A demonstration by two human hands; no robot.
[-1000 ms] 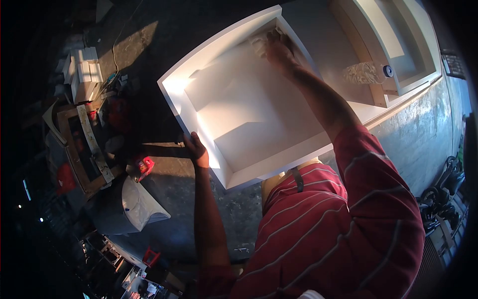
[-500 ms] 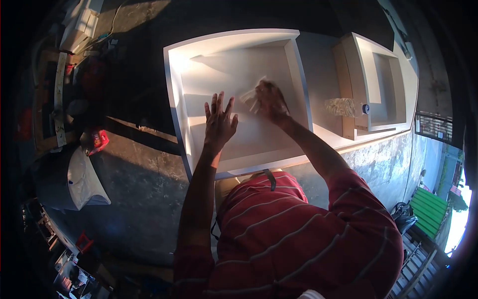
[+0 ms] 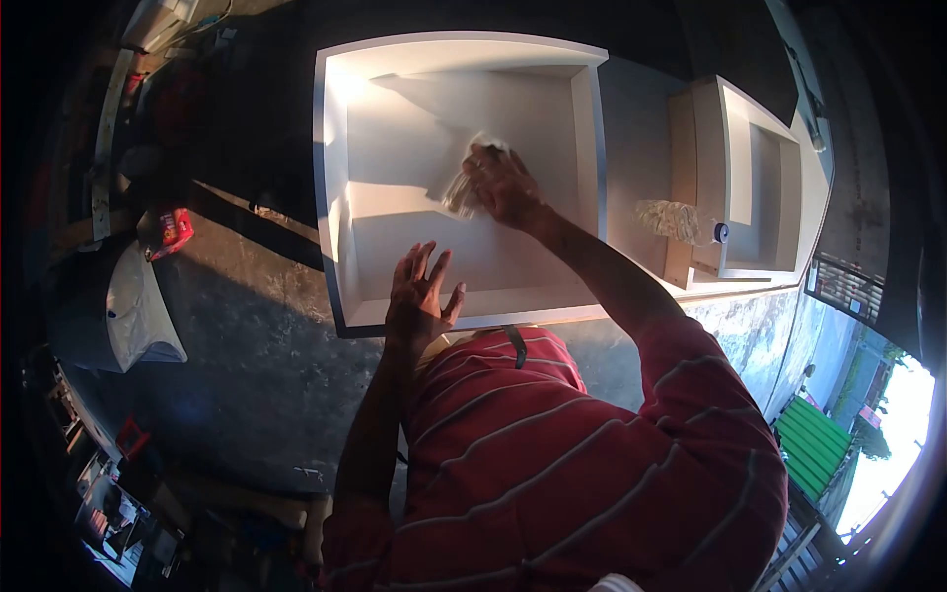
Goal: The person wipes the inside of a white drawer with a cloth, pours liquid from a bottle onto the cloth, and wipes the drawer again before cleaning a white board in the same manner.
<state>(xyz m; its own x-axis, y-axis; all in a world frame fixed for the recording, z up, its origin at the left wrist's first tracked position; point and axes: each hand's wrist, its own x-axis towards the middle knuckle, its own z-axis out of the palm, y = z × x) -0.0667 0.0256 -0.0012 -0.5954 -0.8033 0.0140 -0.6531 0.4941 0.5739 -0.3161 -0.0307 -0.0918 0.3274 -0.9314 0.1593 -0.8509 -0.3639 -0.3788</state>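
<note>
A large white open box, like a drawer [image 3: 587,148], lies in front of my body with its hollow side up. Inside it, my right hand [image 3: 505,185] presses a whitish cloth [image 3: 459,192] against the bottom panel, fingers bent over it. My left hand [image 3: 421,296] is at the near edge of the box, fingers spread and holding nothing. Whether its palm touches the edge cannot be made out.
To the right stands a smaller white box unit [image 3: 705,168], with a bundle of pale stringy material [image 3: 668,219] and a dark blue round object [image 3: 721,233] beside it. At left are a red packet [image 3: 173,232] and a white sack [image 3: 138,316].
My right hand and the cloth have moved left over the bottom panel. My left hand has moved back from inside the box to its near edge. The view has shifted slightly.
</note>
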